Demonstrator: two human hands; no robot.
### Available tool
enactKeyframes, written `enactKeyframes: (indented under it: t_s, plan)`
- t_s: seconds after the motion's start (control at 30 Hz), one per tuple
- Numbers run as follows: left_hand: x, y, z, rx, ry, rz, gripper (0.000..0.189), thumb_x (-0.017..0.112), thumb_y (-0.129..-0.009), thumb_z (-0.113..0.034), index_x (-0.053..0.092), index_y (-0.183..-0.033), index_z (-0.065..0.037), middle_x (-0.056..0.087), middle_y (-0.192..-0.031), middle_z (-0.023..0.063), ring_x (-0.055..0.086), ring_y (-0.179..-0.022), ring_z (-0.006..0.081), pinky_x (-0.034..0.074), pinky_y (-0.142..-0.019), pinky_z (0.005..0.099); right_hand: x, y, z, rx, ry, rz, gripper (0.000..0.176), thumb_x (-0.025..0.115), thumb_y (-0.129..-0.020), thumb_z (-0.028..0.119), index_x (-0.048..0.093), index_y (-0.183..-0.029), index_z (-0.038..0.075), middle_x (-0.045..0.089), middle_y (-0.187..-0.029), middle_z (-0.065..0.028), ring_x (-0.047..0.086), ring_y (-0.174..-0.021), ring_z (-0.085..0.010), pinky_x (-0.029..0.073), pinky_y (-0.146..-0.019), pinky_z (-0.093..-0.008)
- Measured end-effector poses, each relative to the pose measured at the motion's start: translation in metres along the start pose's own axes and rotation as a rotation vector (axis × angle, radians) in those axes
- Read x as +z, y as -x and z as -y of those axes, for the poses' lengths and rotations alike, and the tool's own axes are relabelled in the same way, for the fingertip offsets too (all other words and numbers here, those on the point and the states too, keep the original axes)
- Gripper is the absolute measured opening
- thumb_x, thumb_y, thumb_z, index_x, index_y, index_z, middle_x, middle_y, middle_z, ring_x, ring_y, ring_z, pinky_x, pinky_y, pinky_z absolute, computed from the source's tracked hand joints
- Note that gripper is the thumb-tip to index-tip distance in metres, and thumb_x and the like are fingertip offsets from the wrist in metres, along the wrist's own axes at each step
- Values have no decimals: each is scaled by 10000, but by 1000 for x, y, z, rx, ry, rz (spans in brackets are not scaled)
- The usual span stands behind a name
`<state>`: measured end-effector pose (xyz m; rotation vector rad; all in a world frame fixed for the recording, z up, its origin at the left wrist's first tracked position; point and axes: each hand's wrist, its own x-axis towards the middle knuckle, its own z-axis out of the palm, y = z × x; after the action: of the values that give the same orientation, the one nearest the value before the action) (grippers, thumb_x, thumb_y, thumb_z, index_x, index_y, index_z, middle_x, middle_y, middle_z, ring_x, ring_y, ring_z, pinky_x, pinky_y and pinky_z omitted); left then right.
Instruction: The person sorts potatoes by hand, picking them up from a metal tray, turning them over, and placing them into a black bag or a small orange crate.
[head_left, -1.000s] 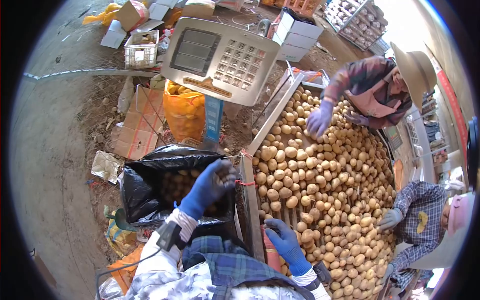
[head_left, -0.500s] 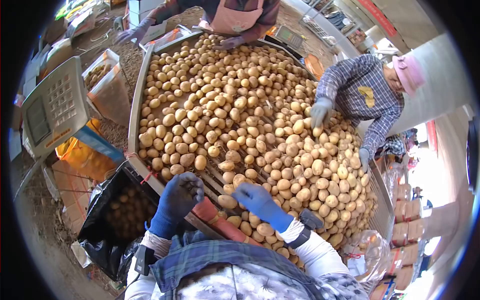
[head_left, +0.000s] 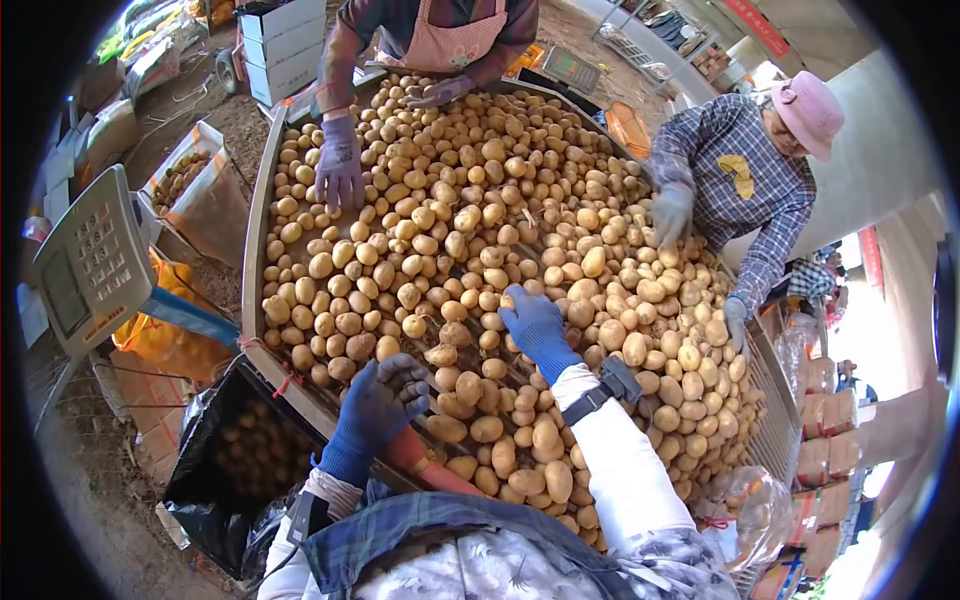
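table rim [head_left: 252, 235] beside left hand [head_left: 385, 400]; right hand [head_left: 535, 325] on potatoes [head_left: 450, 200]

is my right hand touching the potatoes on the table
Touching. Head view: the right hand lies palm down on the potatoes, no gap showing.

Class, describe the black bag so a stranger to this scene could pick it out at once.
Start from the long table heaped with potatoes. At its near left corner, just below the blue-gloved left hand, a bag stands open with potatoes inside. It alone is black; its neighbours are an orange bag and a clear bag.
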<state>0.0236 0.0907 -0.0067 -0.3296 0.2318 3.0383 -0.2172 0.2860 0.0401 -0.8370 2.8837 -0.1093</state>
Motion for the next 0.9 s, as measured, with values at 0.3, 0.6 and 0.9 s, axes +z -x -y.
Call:
enactKeyframes:
  t_s: [0.3,0.6,0.9]
  plan:
    - [32,-2,2,41,-229,-92,510,511,-1005,-494,543,-1348,-118,532,-1397,171,573,-1234,320,498,-1008,474,-31,62,78,-451,-634,51,479,645,-941,352,545,-1378,183,668,-1120,-185,649,-1046,-369,520,-895,-459]
    - [33,-11,-24,-153,-329,-223,303,616,-942,-144,557,-1197,9,630,-1127,146,689,-1000,268,565,-855,362,10,-25,11,-52,118,39,1021,731,-836,466,117,-1615,227,303,-1595,-207,309,-1446,-434,235,-1181,-569]
    - [17,-61,-21,694,-1825,81,478,886,-768,-165,595,-1131,-52,676,-1022,182,702,-950,312,573,-807,390,16,-71,76,35,-56,-43,839,627,-920,515,156,-1598,367,292,-1619,-192,297,-1413,-558,245,-1114,-693]
